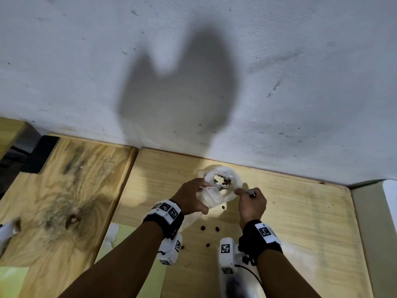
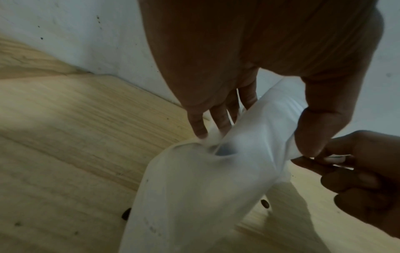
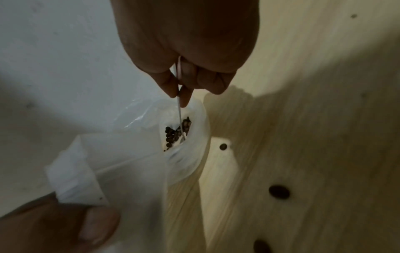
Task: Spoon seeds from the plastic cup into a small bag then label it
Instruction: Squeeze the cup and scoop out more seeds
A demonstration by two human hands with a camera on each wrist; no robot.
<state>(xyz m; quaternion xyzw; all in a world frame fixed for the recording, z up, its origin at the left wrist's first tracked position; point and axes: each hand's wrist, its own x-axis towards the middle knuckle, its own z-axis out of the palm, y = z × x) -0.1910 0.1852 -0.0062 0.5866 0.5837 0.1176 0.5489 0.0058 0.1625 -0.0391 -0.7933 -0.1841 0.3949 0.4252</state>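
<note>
My left hand (image 1: 193,195) grips a translucent white bag (image 1: 234,176) near its mouth, fingers on one side and thumb on the other (image 2: 259,135). The rest of the bag (image 2: 194,188) hangs down to the wooden table (image 1: 290,211). Ribbed clear plastic (image 1: 207,197) shows under those fingers; I cannot tell whether it is the cup. Dark seeds (image 1: 223,180) lie inside the round white opening (image 3: 175,133). My right hand (image 1: 247,193) pinches the thin handle of a spoon (image 3: 179,109), whose bowl (image 1: 219,186) sits in that opening among the seeds.
Several loose seeds (image 1: 203,228) lie scattered on the table in front of the bag (image 3: 279,191). Yellow-green paper sheets (image 1: 126,235) lie near my left forearm. A white wall (image 1: 193,61) rises just behind the bag. A second wooden board (image 1: 64,201) adjoins on the left.
</note>
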